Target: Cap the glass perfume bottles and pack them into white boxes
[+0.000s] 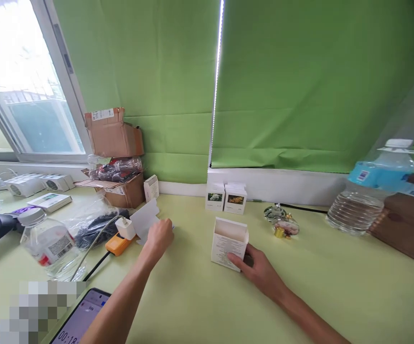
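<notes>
My right hand [259, 267] grips an open white carton [228, 243] at its lower right edge, the thumb lying across the printed front. The carton stands on the table and its open top shows a bare inner wall. Farther left, my left hand [160, 237] is closed low over the table, its fingertips turned away from me. A sliver of something pale shows by those fingers, too small to name. Right beside this hand, a white cut-out card [145, 220] with a notched edge stands up; whether the hand touches it I cannot tell.
Two small picture boxes [224, 198] stand against the wall. Glass ornaments [281, 222] lie to the right, near a large water bottle [361, 205]. At left are an orange power strip [118, 244], another bottle [49, 243], a phone [85, 315] and stacked brown cartons [110, 136].
</notes>
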The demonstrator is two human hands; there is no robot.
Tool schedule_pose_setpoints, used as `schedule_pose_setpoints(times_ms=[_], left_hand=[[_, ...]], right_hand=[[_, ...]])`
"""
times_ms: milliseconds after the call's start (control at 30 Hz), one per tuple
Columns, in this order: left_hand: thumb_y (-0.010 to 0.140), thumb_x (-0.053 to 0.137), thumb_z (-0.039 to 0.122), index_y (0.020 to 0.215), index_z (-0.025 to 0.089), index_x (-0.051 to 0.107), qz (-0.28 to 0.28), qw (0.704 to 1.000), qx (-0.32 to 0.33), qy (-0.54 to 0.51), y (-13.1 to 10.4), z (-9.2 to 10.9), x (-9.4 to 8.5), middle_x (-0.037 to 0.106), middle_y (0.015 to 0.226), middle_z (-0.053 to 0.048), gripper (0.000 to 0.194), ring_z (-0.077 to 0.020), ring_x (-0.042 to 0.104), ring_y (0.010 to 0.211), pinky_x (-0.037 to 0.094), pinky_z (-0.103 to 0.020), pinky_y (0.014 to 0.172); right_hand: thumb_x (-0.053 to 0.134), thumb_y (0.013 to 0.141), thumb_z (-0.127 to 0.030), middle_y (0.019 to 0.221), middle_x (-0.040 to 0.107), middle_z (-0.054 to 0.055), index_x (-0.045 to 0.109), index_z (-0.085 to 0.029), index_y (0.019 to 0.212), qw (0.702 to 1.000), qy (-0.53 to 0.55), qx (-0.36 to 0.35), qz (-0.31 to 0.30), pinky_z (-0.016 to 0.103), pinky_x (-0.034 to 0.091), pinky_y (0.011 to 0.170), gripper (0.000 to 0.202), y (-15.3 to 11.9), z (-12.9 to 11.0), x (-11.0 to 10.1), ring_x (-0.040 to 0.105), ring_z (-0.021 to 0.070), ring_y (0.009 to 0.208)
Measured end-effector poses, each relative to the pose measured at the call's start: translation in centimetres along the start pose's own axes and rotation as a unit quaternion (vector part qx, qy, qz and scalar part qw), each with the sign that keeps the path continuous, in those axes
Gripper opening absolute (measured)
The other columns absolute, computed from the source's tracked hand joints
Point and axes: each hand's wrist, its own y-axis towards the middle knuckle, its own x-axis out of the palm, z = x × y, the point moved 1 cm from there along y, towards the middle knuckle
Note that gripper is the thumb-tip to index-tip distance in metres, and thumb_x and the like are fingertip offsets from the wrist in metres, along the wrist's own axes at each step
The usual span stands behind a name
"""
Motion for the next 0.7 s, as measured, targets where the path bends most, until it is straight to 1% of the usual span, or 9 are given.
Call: schedule_pose_setpoints(times_ms=[67,200,300,367,433,500,600,633,700], left_hand=[[0.092,0.059,0.039,0.109,0.015,0.062,0.001,1.0,-0.002,0.01,-0.3,0.3,0.0,0.066,0.109,-0.007,0.03,-0.0204,0.065,0.097,0.053,-0.041,0.087],[0.093,0.058,0.037,0.104,0.014,0.064,0.019,0.999,-0.001,0.028,-0.8,0.7,-0.2,0.068,0.104,-0.007,0.027,-0.0203,0.065,0.095,0.052,-0.04,0.085],[0.093,0.052,0.021,0.098,0.013,0.065,0.057,0.998,-0.001,0.038,-1.0,0.7,-1.0,0.07,0.097,-0.011,0.017,-0.0236,0.068,0.093,0.051,-0.037,0.08],[0.089,0.045,0.011,0.098,0.012,0.064,0.092,0.995,-0.007,0.042,-1.1,0.6,-1.9,0.071,0.093,-0.015,0.022,-0.0271,0.069,0.093,0.049,-0.035,0.074],[0.088,0.039,0.007,0.102,0.013,0.063,0.129,0.99,-0.017,0.045,-1.4,0.5,-3.0,0.071,0.091,-0.017,0.028,-0.0298,0.069,0.091,0.047,-0.035,0.07],[0.09,0.035,0.011,0.106,0.013,0.062,0.163,0.985,-0.027,0.045,-1.9,0.5,-4.2,0.071,0.089,-0.018,0.031,-0.0317,0.07,0.089,0.046,-0.035,0.068],[0.097,0.028,0.027,0.114,0.015,0.059,0.208,0.977,-0.036,0.041,-3.1,1.1,-6.0,0.072,0.089,-0.018,0.037,-0.0339,0.069,0.086,0.043,-0.036,0.066],[0.098,0.027,0.032,0.116,0.016,0.059,0.229,0.972,-0.038,0.036,-3.5,1.4,-6.6,0.072,0.089,-0.018,0.04,-0.0341,0.069,0.085,0.042,-0.036,0.065],[0.099,0.027,0.041,0.115,0.021,0.06,0.284,0.958,-0.033,0.011,-4.5,2.1,-7.5,0.073,0.087,-0.014,0.042,-0.0333,0.069,0.08,0.038,-0.034,0.062]], right_hand=[[0.063,0.086,-0.048,0.124,0.067,0.013,0.061,-0.016,0.122,1.0,0.0,0.003,0.0,0.043,0.053,0.096,0.047,0.0,0.1,0.0,0.065,0.0282,0.109],[0.063,0.087,-0.048,0.123,0.067,0.012,0.061,-0.016,0.122,1.0,-0.008,-0.004,0.003,0.043,0.053,0.094,0.047,-0.1,-0.1,0.1,0.065,0.0279,0.107],[0.063,0.087,-0.048,0.122,0.068,0.012,0.061,-0.016,0.122,1.0,-0.011,-0.012,0.005,0.044,0.053,0.094,0.048,-0.1,-0.4,0.1,0.065,0.028,0.106],[0.062,0.086,-0.048,0.121,0.068,0.012,0.061,-0.016,0.121,1.0,-0.01,-0.015,0.005,0.044,0.054,0.093,0.047,-0.1,-0.5,0.2,0.066,0.0282,0.105],[0.063,0.086,-0.049,0.119,0.069,0.012,0.062,-0.016,0.118,1.0,-0.004,-0.018,0.008,0.045,0.054,0.093,0.046,-0.1,-0.5,0.2,0.066,0.0285,0.104],[0.064,0.085,-0.049,0.118,0.069,0.012,0.062,-0.017,0.117,1.0,0.003,-0.025,0.011,0.045,0.054,0.093,0.045,0.0,-0.3,0.2,0.066,0.0288,0.105],[0.066,0.083,-0.047,0.119,0.068,0.011,0.057,-0.019,0.121,0.999,0.009,-0.032,0.021,0.044,0.054,0.092,0.048,0.2,0.1,0.1,0.065,0.0284,0.106],[0.066,0.083,-0.046,0.119,0.068,0.011,0.056,-0.02,0.122,0.999,0.006,-0.03,0.029,0.044,0.055,0.091,0.049,0.3,0.3,0.0,0.065,0.0281,0.106],[0.067,0.082,-0.045,0.118,0.068,0.011,0.055,-0.019,0.122,0.999,-0.011,-0.025,0.046,0.043,0.055,0.089,0.049,0.5,0.8,-0.3,0.065,0.0279,0.105]])
